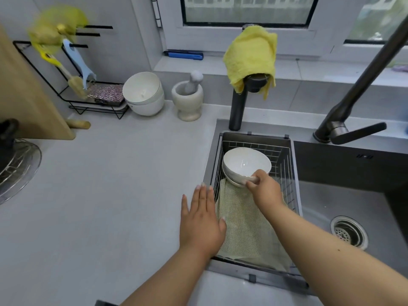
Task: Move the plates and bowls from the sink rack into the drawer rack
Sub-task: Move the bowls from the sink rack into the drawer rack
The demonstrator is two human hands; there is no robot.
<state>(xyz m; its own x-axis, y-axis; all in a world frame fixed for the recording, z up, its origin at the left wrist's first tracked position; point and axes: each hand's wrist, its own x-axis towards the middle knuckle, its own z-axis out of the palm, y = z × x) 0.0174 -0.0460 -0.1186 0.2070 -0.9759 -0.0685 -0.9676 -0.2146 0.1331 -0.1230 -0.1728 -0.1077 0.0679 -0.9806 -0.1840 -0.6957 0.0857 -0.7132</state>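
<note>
The right hand [263, 188] is pinching the near rim of the top bowl [246, 163], thumb outside, fingers over the edge; a second bowl is nesting beneath it in the rack [284, 157]. The left hand [201, 219] is resting flat, fingers straight, beside the rack; lift only the top bowl, straight up.

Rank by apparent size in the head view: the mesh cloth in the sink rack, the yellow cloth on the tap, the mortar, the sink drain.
1. mesh cloth
2. yellow cloth
3-4. mortar and sink drain: look similar, and the drain is nearer, so unranked.
</note>
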